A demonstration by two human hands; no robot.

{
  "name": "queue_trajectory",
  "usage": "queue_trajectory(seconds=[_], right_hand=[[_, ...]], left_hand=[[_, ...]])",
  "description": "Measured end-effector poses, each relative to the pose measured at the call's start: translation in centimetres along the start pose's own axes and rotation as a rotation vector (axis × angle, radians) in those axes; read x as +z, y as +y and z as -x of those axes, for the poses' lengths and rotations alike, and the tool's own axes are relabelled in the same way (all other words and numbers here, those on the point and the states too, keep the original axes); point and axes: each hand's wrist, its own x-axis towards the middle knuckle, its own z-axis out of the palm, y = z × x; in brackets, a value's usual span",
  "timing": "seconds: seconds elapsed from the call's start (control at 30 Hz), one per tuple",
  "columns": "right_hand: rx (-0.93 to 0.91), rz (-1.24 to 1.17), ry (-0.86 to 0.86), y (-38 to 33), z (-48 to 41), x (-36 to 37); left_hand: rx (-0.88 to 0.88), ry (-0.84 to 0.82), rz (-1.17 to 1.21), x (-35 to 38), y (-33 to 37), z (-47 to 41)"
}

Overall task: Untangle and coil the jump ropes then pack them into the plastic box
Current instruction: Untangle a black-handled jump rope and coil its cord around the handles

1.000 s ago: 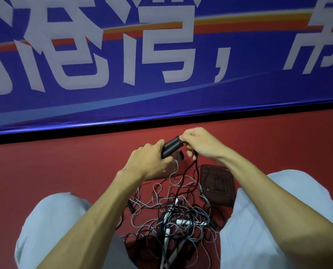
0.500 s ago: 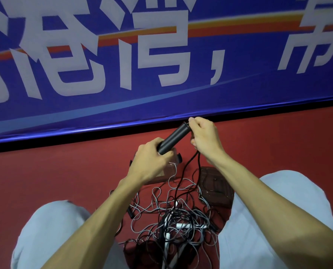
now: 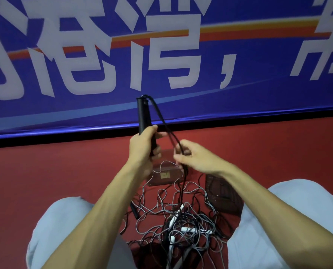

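The left hand point(image 3: 142, 146) is raised toward 12 o'clock, its fingers curled round an upright black handle point(image 3: 143, 113). At its 3 o'clock, a black cord point(image 3: 165, 123) is pinched by the right hand point(image 3: 198, 158).

Clad in pale grey-blue trousers point(image 3: 60, 230), plain cloth over both knees; bare from forearms point(image 3: 103, 214) to left hand point(image 3: 142, 146) and right hand point(image 3: 198, 158).

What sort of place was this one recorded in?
Probably a sports hall or event venue. A red floor runs up to a long blue banner with large white characters, and a tangle of jump ropes lies between the person's knees.
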Motion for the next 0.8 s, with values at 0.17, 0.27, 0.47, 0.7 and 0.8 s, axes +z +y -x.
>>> queue_trajectory(seconds=[0.17,0.27,0.47,0.7,0.8], right_hand=[[0.046,0.16,-0.169,0.1,-0.2,1.2],[0.094,0.256,-0.245,0.2,0.0,1.2],[0.097,0.513,-0.35,-0.2,0.8,0.2],[0.014,0.458,-0.248,-0.9,1.4,-1.6],[-0.071,0.376,-0.116,-1.7,1.7,-2.4]], left_hand=[[-0.135,-0.065,0.279,-1.1,0.7,-0.4],[-0.125,-0.038,0.338,-1.1,0.4,-0.6],[-0.008,0.187,0.196,-2.3,0.1,-1.9],[0.156,0.224,-0.758,-2.7,-1.5,-2.5],[0.125,0.135,-1.043,-2.4,-1.5,-2.2]])
